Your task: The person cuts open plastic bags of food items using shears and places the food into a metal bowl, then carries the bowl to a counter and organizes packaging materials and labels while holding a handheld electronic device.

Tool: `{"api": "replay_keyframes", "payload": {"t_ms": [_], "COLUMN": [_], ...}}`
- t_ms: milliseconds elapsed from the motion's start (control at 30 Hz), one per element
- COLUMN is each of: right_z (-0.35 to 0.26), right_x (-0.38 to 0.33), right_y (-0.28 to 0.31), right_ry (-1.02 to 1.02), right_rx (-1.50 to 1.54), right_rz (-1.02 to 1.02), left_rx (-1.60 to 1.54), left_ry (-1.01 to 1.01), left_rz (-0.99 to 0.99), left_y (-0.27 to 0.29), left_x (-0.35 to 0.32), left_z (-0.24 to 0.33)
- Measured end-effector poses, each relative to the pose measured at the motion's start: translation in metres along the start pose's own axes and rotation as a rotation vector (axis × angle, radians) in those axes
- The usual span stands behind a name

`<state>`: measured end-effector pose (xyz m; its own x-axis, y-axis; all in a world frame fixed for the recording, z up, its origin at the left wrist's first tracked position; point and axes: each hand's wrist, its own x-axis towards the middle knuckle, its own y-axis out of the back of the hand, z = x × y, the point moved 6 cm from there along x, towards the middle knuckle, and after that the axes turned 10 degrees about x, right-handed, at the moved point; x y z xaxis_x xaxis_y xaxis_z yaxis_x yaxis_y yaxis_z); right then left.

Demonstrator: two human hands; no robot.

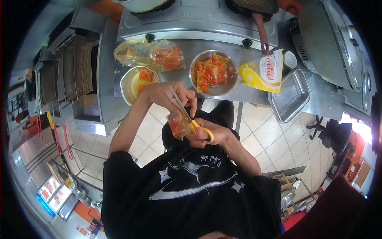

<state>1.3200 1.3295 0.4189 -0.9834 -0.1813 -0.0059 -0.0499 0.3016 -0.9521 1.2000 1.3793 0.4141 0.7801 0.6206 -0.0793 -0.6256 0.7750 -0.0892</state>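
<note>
Close to my body, in front of the counter edge, my left hand [172,97] pinches a small clear sachet of orange-red sauce [179,126]. My right hand [211,133] is closed around the yellow handles of a pair of scissors [195,126]. The blades point up and left, passing beside the sachet and under my left fingers; whether they touch the film is hard to see. Past my left hand, a pale round bowl [126,87] has orange-red pieces in it. A steel bowl [193,81] full of similar sachets stands to its right.
A clear plastic bag [137,51] with more sachets lies behind the pale bowl. Right of the steel bowl are a yellow-and-white pouch [260,73], a white cup [290,59] and a rectangular metal tray [304,99]. A stove [187,24] with a long-handled pan [260,28] lines the back.
</note>
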Motion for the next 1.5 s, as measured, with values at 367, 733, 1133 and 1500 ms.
{"api": "replay_keyframes", "payload": {"t_ms": [367,733,1133,1500], "right_z": [-0.006,0.000,0.004,-0.024], "right_x": [-0.007,-0.010,-0.013,-0.047], "right_y": [0.004,0.008,0.023,0.048], "right_ry": [0.213,0.255,0.225,0.562], "right_rx": [0.270,0.397,0.162,0.618], "right_rz": [0.071,-0.002,0.137,0.105], "left_rx": [-0.083,-0.044,0.038,0.171], "left_ry": [0.017,0.234,-0.057,-0.079], "left_rz": [-0.019,-0.088,-0.076,-0.223], "left_y": [0.004,0.009,0.022,-0.001], "left_x": [0.027,0.026,0.045,0.059], "left_z": [-0.003,-0.014,-0.008,-0.019]}}
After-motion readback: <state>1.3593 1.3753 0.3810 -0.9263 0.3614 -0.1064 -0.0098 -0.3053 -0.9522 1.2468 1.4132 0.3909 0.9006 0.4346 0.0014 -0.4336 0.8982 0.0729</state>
